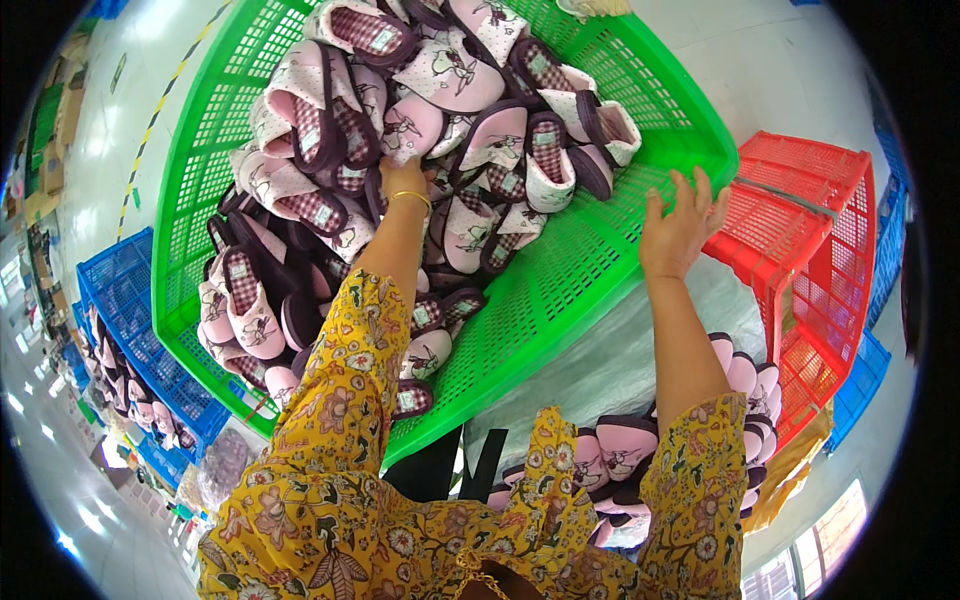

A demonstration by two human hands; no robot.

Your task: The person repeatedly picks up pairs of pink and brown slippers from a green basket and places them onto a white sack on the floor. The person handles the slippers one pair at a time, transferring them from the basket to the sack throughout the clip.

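A green plastic basket [545,335] in front of me holds a heap of slippers with pink or pale dotted uppers, dark soles and checked insoles. My left hand [405,180], with a gold bangle at the wrist, reaches into the heap. Its fingers close at the edge of a pink slipper [413,128] and are partly hidden among the others. To the right, my right hand [683,225] is raised with fingers spread, holding nothing. It is beside the basket's right wall, by the corner; whether it touches the rim I cannot tell.
Red plastic crates [775,225] stand to the right, with blue crates behind them. More pink slippers [625,450] lie near my body on the right, by a pale sheet [570,375]. Blue crates [160,340] with slippers stand at left. Yellow-black tape [150,130] marks the floor.
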